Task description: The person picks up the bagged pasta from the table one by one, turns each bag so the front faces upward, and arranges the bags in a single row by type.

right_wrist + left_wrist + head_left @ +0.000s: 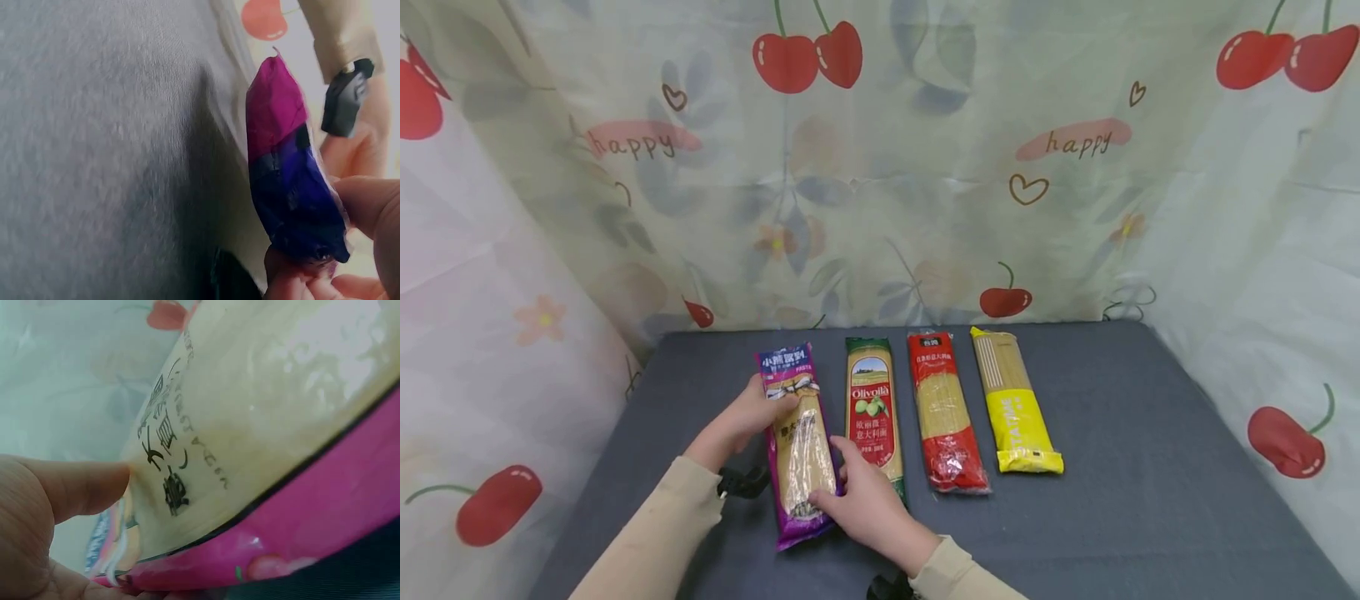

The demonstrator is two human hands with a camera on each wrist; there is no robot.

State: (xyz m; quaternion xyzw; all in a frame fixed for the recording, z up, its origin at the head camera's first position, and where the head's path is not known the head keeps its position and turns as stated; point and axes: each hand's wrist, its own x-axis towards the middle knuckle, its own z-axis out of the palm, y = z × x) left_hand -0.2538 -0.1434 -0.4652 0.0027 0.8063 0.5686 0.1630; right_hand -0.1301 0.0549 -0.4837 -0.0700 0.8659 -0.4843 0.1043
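Observation:
A purple pasta packet [805,454] with a clear window is held by both hands at the left of the row. My left hand [748,421] grips its upper left side, thumb across the front. Lower down, my right hand [872,504] holds the right edge, its thumb on the window. In the left wrist view the left thumb [87,487] presses the packet's printed window [250,412]. The right wrist view shows the packet's end [290,169] above the grey cloth, pinched by the right hand [369,244]. Just right of it lies a green and red Olivoilà pasta packet [871,400], partly covered by the right hand.
Farther right lie a red pasta packet [947,412] and a yellow pasta packet [1018,404], roughly parallel. All rest on a dark grey cloth-covered table [1120,467]. A cherry-print curtain [895,225] closes off the back and both sides.

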